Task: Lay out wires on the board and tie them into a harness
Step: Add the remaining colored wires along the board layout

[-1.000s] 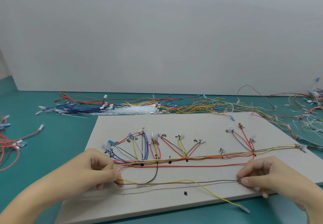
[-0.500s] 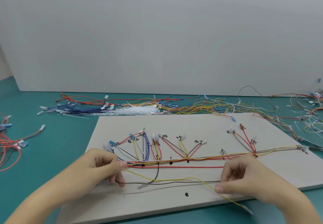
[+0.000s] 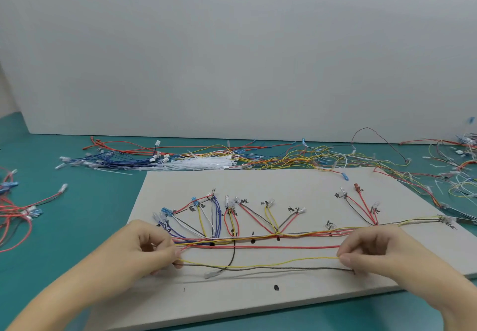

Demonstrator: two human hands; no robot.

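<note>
I am reaching both forearms forward and inward, wrists low. My left hand (image 3: 152,246) is curling its fingers, thumb and forefinger pinching together; my right hand (image 3: 371,249) is mirroring it, pinching likewise.

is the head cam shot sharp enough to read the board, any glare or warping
Head view: even, soft light with no glare; faint shadows under the yellow wire and dark brown wire on the pale grey board. Handwritten labels on the board are too soft to read. Wide-angle warping stretches the left hand and right hand and their forearms near the bottom corners.
</note>
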